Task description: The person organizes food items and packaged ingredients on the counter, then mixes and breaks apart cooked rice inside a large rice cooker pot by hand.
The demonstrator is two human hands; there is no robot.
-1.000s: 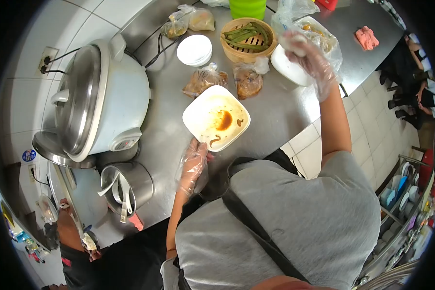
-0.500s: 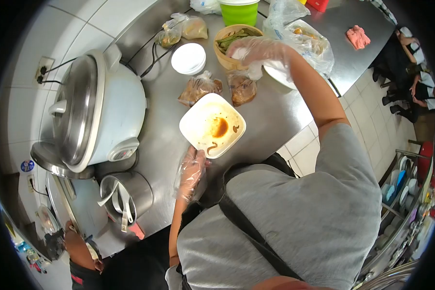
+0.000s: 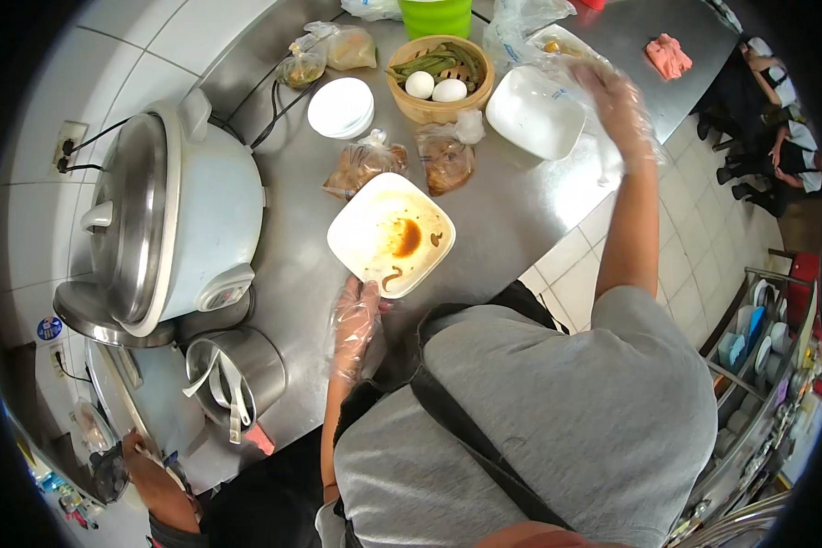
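My left hand (image 3: pixel 354 320), in a clear plastic glove, grips the near edge of a square white bowl (image 3: pixel 374 228). Brown sauce and a few small brown scraps lie in that bowl. Gloved likewise, my right hand (image 3: pixel 616 105) is beside an empty white bowl (image 3: pixel 536 114), over the bagged tray of food (image 3: pixel 557 41); its fingers look stretched out, partly blurred, with nothing visible in them. A round bamboo basket (image 3: pixel 438 108) holds green pods (image 3: pixel 443 62) and two white eggs (image 3: pixel 448 90). Two knotted bags of brown food (image 3: pixel 445 163) rest between the bowls and the basket.
A large rice cooker (image 3: pixel 196 201) stands on the left, with a metal pot of utensils (image 3: pixel 237 365) below it. Stacked white bowls (image 3: pixel 341 108), a green container (image 3: pixel 436 16) and a pink cloth (image 3: pixel 669 57) are on the steel table. Another person's arm (image 3: pixel 160 479) is at lower left.
My right hand has moved right, away from the basket, uncovering two eggs and the empty white bowl. My left hand still grips the sauce-stained bowl. The view has shifted slightly.
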